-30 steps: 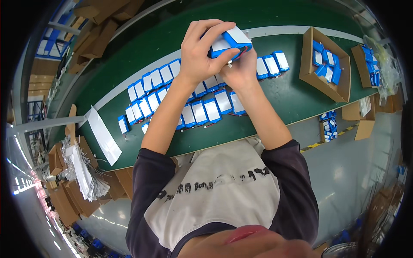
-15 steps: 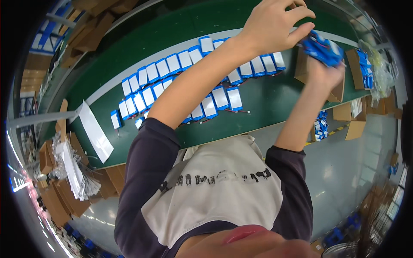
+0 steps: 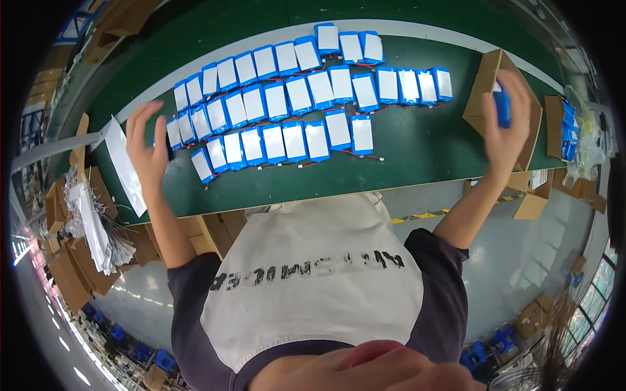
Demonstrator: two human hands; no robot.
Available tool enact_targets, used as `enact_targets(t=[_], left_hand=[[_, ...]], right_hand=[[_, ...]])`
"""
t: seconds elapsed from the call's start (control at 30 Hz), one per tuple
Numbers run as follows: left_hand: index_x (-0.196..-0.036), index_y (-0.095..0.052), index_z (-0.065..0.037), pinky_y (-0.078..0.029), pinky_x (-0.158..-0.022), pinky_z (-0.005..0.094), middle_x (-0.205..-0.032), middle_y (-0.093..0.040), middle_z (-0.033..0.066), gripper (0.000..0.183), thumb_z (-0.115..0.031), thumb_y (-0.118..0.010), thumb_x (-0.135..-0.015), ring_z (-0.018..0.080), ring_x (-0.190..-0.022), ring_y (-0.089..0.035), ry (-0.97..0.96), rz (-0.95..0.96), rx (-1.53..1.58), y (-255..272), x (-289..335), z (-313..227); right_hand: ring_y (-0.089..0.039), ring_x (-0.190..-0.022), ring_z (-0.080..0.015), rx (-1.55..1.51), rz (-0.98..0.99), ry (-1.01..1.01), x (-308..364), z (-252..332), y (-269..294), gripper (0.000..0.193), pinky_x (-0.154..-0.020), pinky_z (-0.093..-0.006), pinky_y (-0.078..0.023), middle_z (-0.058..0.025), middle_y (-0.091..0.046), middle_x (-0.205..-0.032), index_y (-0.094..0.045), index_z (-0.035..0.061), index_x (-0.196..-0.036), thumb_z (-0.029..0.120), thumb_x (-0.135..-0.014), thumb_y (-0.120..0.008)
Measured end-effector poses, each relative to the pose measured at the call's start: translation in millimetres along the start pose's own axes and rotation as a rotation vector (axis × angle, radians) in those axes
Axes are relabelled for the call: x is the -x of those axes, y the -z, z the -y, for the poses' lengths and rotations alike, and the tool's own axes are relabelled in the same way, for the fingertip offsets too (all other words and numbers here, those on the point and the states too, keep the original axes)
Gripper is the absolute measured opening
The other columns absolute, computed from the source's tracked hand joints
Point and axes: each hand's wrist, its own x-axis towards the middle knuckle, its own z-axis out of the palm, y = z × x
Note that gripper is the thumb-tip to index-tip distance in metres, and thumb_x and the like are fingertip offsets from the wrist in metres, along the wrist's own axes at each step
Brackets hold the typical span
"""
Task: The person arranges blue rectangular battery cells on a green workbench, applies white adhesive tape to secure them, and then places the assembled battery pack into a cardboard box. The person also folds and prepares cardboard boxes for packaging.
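Green matting covers the workbench (image 3: 417, 150), where 3 rows of flat blue-and-white battery packs (image 3: 306, 98) lie side by side. At the rows' left end the left hand (image 3: 147, 140) hovers with fingers spread, holding nothing. Far right, the right hand (image 3: 505, 127) grips a blue pack (image 3: 503, 104) over the open cardboard box (image 3: 486, 81).

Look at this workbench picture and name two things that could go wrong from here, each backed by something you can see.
1. The right hand grips a blue flat pack upright over the open brown cardboard box; released from there, it may land crooked or strike the box wall.
2. The left hand hangs open at the left end of the rows of blue-edged white packs on the green bench; a careless sweep could knock them askew or snag their thin wires.
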Motion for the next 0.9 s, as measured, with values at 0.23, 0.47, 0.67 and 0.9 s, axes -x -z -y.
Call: enact_targets(t=[0.23, 0.47, 0.67, 0.9], left_hand=[[-0.147, -0.058, -0.009, -0.035, -0.120, 0.0482, -0.156, -0.052, 0.0185, 0.067, -0.034, -0.081, -0.088, 0.0410, -0.144, -0.047, 0.037, 0.176, -0.056, 8.9, 94.7, 54.3], [-0.149, -0.057, -0.013, -0.037, -0.120, 0.0483, -0.152, -0.057, 0.0113, 0.077, -0.042, -0.085, -0.083, 0.0355, -0.142, -0.048, -0.038, 0.141, -0.072, -14.5, 69.1, 52.9], [-0.147, -0.062, -0.019, -0.042, -0.115, 0.0467, -0.149, -0.059, 0.0090, 0.079, -0.047, -0.088, -0.078, 0.0338, -0.134, -0.051, -0.189, 0.239, -0.201, -23.4, 52.1, 57.5], [-0.142, -0.067, -0.020, -0.044, -0.111, 0.0450, -0.143, -0.063, 0.0057, 0.073, -0.048, -0.088, -0.078, 0.0301, -0.129, -0.054, -0.160, 0.191, -0.140, -23.2, 64.3, 52.8]], right_hand=[[-0.052, -0.140, -0.0389, 0.321, 0.565, 0.305, 3.9, 37.4, -79.5, 0.073, -0.120, -0.0666, -0.029, -0.0133, -0.058, -0.148, -0.058, 0.0230, -0.152, 0.051, -0.087, -0.080], [-0.058, -0.121, -0.0358, 0.136, 0.489, 0.288, 12.5, 12.8, -87.4, 0.073, -0.105, -0.0501, -0.043, -0.0138, -0.063, -0.127, -0.069, 0.0155, -0.137, 0.040, -0.072, -0.090], [-0.059, -0.112, -0.0348, 0.153, 0.484, 0.260, 13.9, 8.1, -88.6, 0.074, -0.098, -0.0468, -0.047, -0.0127, -0.064, -0.120, -0.069, 0.0148, -0.137, 0.038, -0.071, -0.092], [-0.060, -0.114, -0.0358, 0.123, 0.430, 0.194, 25.7, -0.1, -89.6, 0.073, -0.100, -0.0449, -0.048, -0.0148, -0.066, -0.124, -0.062, 0.0071, -0.137, 0.036, -0.075, -0.091]])
